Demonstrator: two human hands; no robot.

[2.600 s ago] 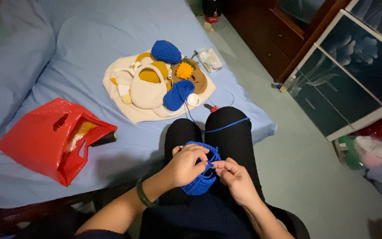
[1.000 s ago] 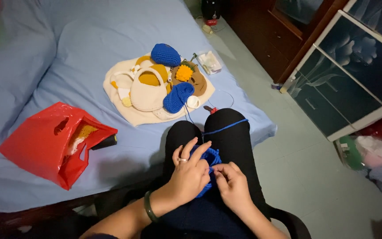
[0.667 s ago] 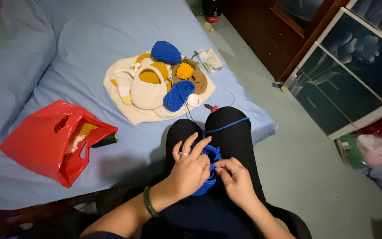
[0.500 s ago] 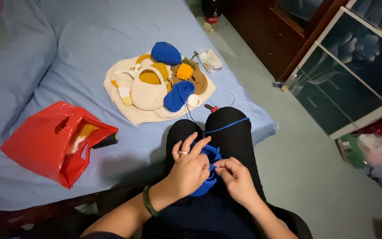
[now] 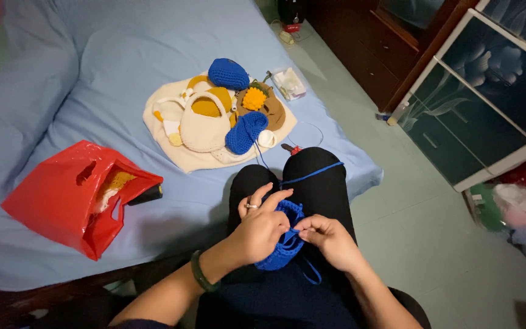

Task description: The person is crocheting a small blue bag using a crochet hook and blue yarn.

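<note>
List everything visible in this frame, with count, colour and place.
blue crochet piece: one, blue, on the lap, between both hands
blue yarn strand: one, blue, running over the right knee
crocheted items: several, cream, mustard and blue, on a cream cloth on the bed
red plastic bag: one, red, on the bed at left
bed sheet: one, light blue
glass-front cabinet: one, dark, at right
bracelet: one, dark green, left wrist
left hand: one, holding the crochet piece, ring on a finger
right hand: one, pinching the piece's edge
</note>
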